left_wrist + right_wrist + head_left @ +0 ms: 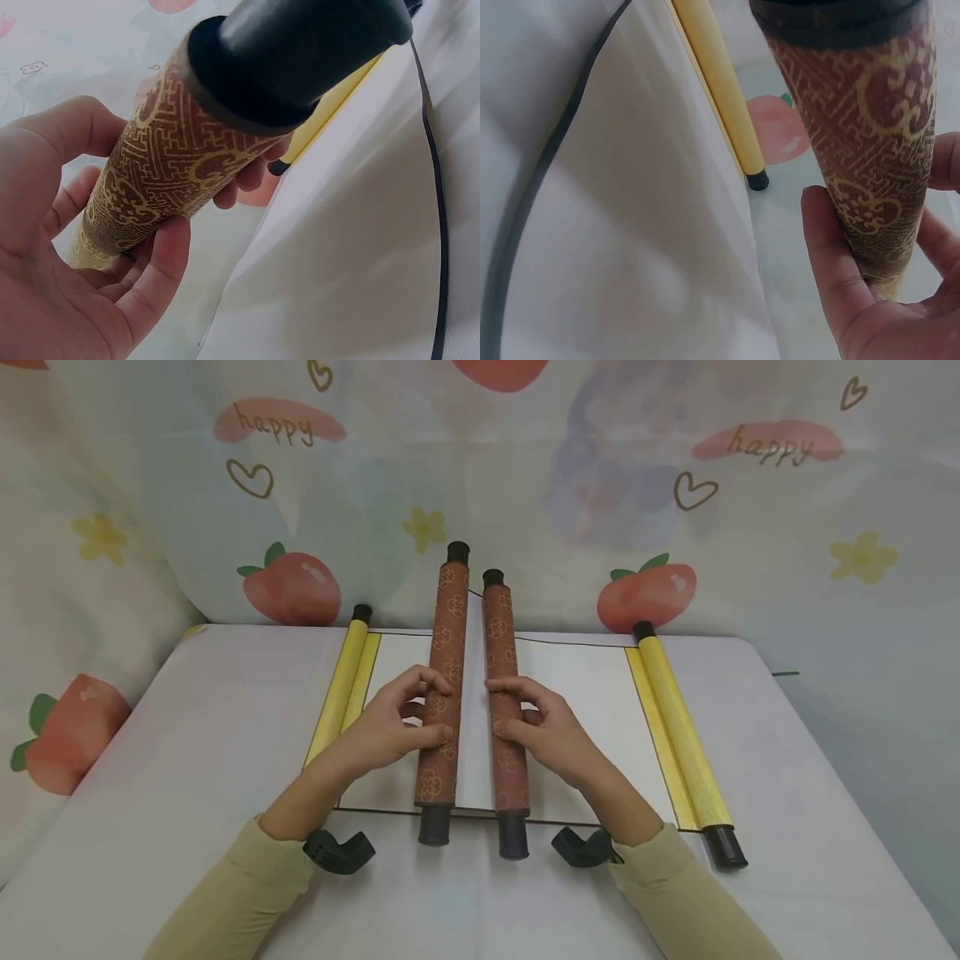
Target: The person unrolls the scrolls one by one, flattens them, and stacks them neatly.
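In the head view my left hand [390,718] grips a red-brown patterned scroll roll [442,635] with black end knobs, thumb and fingers curled round its middle. My right hand [551,727] holds a second red-brown roll [501,647] just to its right in the same way. The rolls stand side by side with a narrow gap, and white paper [472,735] shows between them. White paper [577,718] also spreads out on both sides. Each wrist view shows the gold-patterned roll, the left one [172,150] and the right one [870,135], within curled fingers.
A yellow rod [348,685] with a black tip edges the paper at left, and another yellow rod [682,735] edges it at right. All lie on a pale table [480,910]. Behind hangs a printed cloth [480,468]. Dark wrist-worn pieces [341,852] sit by both cuffs.
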